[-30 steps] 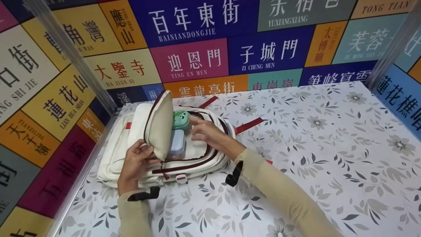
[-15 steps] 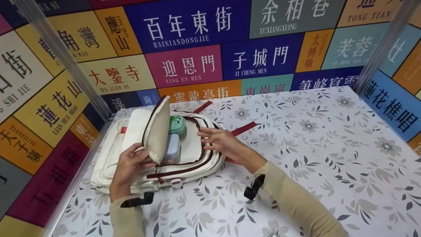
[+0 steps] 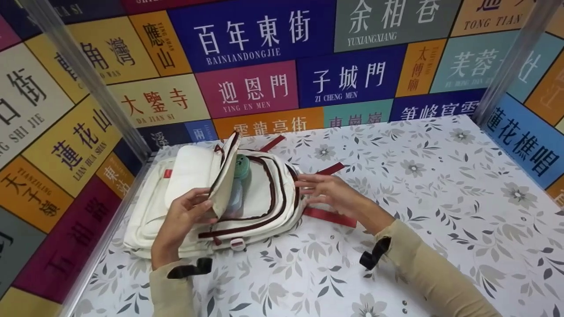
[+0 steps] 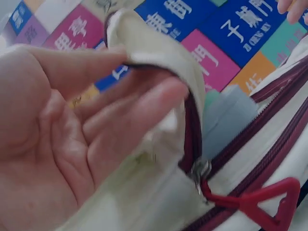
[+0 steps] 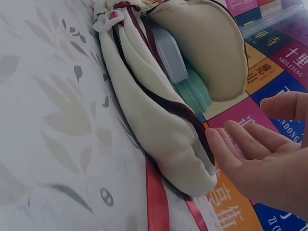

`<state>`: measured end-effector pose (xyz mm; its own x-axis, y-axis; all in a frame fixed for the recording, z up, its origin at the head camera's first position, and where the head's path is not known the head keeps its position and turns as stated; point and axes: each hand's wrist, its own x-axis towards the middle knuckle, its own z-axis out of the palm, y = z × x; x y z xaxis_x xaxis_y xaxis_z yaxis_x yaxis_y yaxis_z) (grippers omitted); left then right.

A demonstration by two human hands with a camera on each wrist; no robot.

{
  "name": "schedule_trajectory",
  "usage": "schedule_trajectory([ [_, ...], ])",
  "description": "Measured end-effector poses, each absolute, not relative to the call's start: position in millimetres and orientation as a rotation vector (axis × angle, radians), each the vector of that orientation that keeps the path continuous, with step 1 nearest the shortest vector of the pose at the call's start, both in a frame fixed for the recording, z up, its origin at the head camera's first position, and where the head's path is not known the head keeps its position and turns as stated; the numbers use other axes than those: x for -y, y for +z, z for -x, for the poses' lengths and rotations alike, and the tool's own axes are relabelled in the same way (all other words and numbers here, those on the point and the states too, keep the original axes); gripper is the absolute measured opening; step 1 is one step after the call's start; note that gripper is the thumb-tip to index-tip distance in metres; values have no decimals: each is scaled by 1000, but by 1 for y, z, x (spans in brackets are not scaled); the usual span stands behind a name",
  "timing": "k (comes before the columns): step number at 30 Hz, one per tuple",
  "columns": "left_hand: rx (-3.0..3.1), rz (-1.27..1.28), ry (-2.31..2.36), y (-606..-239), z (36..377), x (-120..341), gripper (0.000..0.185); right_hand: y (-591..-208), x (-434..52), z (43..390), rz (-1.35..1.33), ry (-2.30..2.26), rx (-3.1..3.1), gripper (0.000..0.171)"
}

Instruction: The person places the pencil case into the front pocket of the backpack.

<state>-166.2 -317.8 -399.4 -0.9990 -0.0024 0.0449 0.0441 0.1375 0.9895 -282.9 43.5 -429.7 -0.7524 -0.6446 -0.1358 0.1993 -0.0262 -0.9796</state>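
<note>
A cream backpack (image 3: 158,220) with dark red zips lies on its back, its front pocket unzipped. My left hand (image 3: 183,220) holds the edge of the raised pocket flap (image 3: 227,176) between thumb and fingers. Inside the pocket are a green box (image 3: 242,167) and a pale blue box (image 5: 168,53), both partly hidden by the flap in the head view. My right hand (image 3: 332,191), fingers extended, is at the backpack's top end and holds nothing. In the left wrist view a red zip pull (image 4: 269,204) hangs at the pocket's corner.
The backpack lies on a white table (image 3: 423,193) with a grey leaf and flower print. Red straps (image 3: 330,216) stick out from its top end. Panels with coloured street-name signs (image 3: 246,86) stand behind and at both sides.
My right hand has drawn back from the boxes in the pocket to the backpack's top end. The flap in my left hand has tipped toward the pocket, covering more of the boxes.
</note>
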Motion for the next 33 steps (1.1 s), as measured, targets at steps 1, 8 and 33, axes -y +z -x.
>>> schedule_trajectory([
  [1, 2391, 60, -1988, -397, 166, 315, 36, -430, -48, 284, 476, -1831, -1678, 61],
  [8, 2694, 199, -1515, -377, 169, 291, 29, -431, -79, 292, 460, -1737, -1862, 49],
  [33, 3379, 517, -273, -314, 217, 255, 42, -374, -146, 308, 638, -832, -2801, 71],
])
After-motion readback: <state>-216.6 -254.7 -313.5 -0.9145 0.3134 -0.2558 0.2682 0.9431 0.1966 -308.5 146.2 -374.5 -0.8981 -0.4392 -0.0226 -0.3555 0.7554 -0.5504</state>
